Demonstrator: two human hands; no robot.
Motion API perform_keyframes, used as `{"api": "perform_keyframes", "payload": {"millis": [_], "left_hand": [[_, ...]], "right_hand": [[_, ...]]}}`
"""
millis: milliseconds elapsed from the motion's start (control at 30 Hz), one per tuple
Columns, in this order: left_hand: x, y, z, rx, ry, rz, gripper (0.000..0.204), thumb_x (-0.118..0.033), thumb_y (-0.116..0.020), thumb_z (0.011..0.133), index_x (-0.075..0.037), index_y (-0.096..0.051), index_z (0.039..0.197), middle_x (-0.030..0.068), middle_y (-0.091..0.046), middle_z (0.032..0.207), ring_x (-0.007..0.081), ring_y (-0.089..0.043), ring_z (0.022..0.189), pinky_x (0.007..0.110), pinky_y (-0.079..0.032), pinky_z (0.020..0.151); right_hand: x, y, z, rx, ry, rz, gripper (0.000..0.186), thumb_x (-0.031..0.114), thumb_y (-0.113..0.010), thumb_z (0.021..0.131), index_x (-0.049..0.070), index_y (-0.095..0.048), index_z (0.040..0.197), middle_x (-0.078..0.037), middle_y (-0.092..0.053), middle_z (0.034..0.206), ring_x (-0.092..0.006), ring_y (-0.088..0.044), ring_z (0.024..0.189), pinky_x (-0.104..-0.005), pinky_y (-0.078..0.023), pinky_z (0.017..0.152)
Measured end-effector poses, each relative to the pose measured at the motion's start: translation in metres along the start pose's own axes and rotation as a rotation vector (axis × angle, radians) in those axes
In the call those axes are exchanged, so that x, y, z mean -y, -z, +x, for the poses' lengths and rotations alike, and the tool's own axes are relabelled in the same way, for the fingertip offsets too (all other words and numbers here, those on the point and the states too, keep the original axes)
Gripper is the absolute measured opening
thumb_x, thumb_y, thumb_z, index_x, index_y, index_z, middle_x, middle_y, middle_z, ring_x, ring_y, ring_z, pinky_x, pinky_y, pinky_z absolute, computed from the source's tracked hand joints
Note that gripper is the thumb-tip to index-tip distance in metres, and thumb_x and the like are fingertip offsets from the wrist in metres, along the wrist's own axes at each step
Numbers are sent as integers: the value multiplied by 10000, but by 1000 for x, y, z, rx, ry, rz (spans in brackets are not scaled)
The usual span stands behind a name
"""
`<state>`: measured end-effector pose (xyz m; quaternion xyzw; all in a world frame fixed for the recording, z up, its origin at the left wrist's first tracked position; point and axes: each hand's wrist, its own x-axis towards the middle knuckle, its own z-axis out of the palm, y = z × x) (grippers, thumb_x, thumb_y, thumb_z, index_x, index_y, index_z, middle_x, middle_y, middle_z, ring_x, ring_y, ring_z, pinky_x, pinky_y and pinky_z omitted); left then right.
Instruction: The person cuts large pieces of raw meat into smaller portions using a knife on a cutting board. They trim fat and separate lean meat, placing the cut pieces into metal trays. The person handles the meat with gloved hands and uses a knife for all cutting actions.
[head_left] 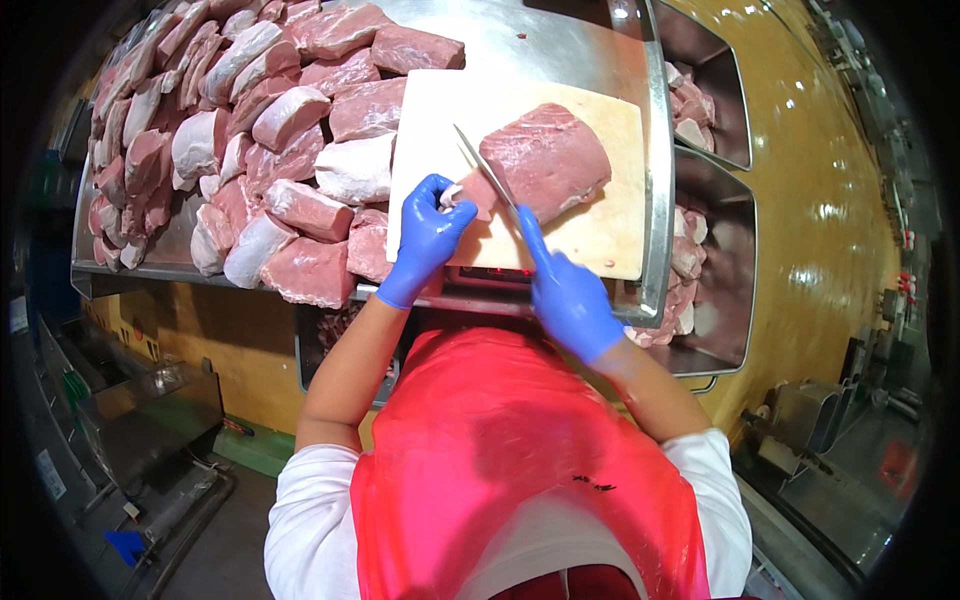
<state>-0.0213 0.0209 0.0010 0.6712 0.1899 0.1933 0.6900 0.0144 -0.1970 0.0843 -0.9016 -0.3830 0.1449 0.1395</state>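
Note:
A thick slab of raw pink meat (550, 158) lies on the white cutting board (622, 125). My right hand (574, 300), in a blue glove, is closed round the handle of a knife (486, 168). The blade slants up and left across the left end of the slab, its tip pointing to the far left. Pinched in my blue-gloved left hand (432, 226) is a meat strip (474, 195), pale at its edge, just left of the blade. Whether this strip is still joined to the slab under the knife, I cannot tell.
Many meat pieces (290, 115) are heaped on the metal table (545, 45) left of the board. Two metal bins (735, 270) with cut meat stand beyond the table's raised right edge (655, 200). A digital display (495, 272) glows red below the board's near edge.

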Motion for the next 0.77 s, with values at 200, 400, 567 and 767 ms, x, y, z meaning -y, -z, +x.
{"api": "perform_keyframes", "payload": {"millis": [200,400,567,767], "left_hand": [[-7,33,11,-130,-25,-17,154,-45,-715,804,-38,-570,855,-41,-532,785,43,-466,715,221,-413,618],[-7,35,-15,-63,-145,286,149,-74,-715,832,-62,-592,915,-13,-560,867,99,-528,719,250,-456,654],[-20,-15,-16,87,-334,881,222,-238,-726,838,-104,-667,1005,104,-621,1047,329,-669,858,410,-555,750],[-5,-7,-3,215,-265,903,234,-208,-749,792,-92,-664,977,109,-626,1031,332,-667,887,419,-547,771]], "right_hand": [[1,8,-28,133,-28,-181,933,-7,-589,845,185,-131,1635,-210,-616,775,-350,-654,596,-475,-537,524],[-13,3,-16,104,24,-204,956,1,-593,832,145,-100,1638,-198,-617,785,-339,-659,591,-458,-542,511],[-22,9,-23,106,62,-208,939,2,-577,842,129,-95,1637,-199,-617,775,-334,-653,580,-466,-543,525],[-33,18,-62,196,-6,-235,885,129,-611,939,230,-86,1644,-212,-621,791,-346,-666,588,-483,-538,519]]}}
